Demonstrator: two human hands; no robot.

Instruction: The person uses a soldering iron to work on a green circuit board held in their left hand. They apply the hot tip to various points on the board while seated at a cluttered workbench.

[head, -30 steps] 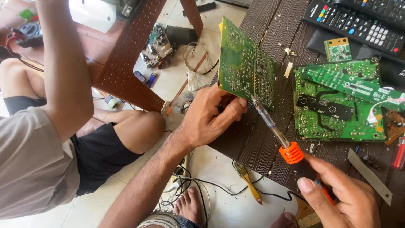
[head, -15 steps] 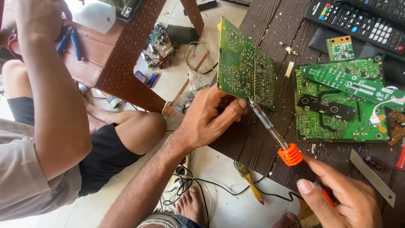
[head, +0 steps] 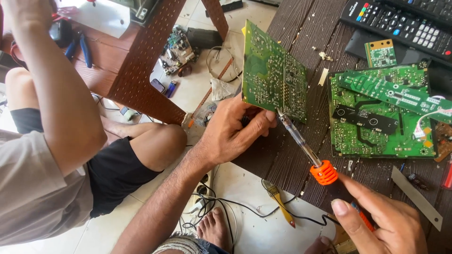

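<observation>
Left hand (head: 233, 134) clamped on the lower edge of a green circuit board (head: 273, 73), thumb pressing across the front, fingers tucked behind; board stood nearly upright on the dark slatted table (head: 282, 155), solder side turned toward the camera, presumably so the joints face the tool. Right hand (head: 381, 221) wrapped around the handle of a soldering iron (head: 306, 153) (orange collar just above the grip), held like a pen so the long shaft slopes up and left. Tip set at the board's lower edge, just beside the left thumb; actual contact with a joint hard to confirm from this angle. Cord trailing off the handle down toward the floor. To the right, flat on the table, more green boards (head: 381, 115) stacked and overlapping, with remote controls (head: 400, 26) beyond them. At left, another person's raised arm (head: 56, 99), seated apart from the work.
</observation>
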